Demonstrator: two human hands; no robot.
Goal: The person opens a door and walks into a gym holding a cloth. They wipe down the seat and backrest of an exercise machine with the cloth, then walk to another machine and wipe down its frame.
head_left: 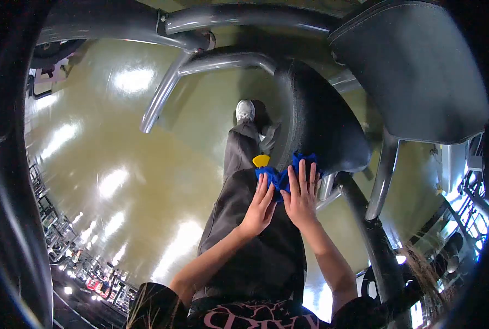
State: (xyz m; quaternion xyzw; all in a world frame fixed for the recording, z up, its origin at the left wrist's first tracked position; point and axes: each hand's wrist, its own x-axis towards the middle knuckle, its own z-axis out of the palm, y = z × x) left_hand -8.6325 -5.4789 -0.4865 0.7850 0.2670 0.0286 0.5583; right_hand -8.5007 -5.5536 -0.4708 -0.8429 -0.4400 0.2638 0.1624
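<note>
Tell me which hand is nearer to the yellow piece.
Left. The left hand rests on the blue cloth, its fingertips just below the yellow piece in view; the right hand, also on the cloth, is farther away, to the piece's lower right.

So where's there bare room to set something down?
The floor left of the legs, up to the metal bar, looks widest open. The middle black pad is also bare beyond the blue cloth. It's crowded at that pad's near end, where the left hand and right hand touch the cloth.
</note>
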